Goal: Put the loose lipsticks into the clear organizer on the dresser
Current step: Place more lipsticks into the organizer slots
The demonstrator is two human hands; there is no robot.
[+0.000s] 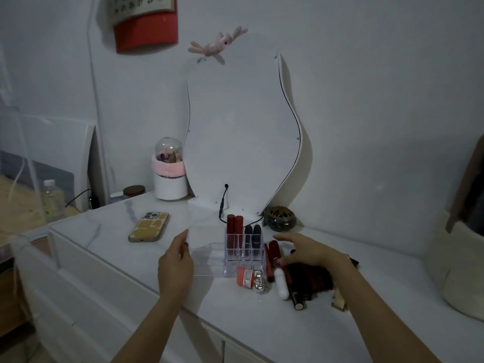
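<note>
Midway through the sort, by the look of things: four lipsticks already upright in the organizer [235, 254], two red ones [235, 233] in its back left cells and two dark ones [252, 238] just beside them. Left hand [175, 265] at the organizer's left side, fingers mostly straight and relaxed, apparently steadying the clear wall; hard to tell whether truly touching, since the plastic nearly vanishes against the dresser [110, 231]. Right hand [305, 251] low over the loose pile [309, 279], fingers spread wide and slightly bent, fingertips [278, 262] down at a red tube [274, 250] just right of the organizer; nothing held yet. Under and just behind that palm, more dark red tubes lying flat, crowded together; nearer the wrist, a white tube [280, 284] and a black pen-like stick [294, 297]. Left of the fingertips, in front of the organizer, a small orange bottle [245, 276] with silver charms [259, 280], probably no lipstick and best left alone. Step in hand: choosing and picking up the next tube. Next move calls for a pinch on one tube only, a lift clear of its neighbours, a turn to upright, then a drop into a free cell toward the left hand, without knocking those already standing.
</note>
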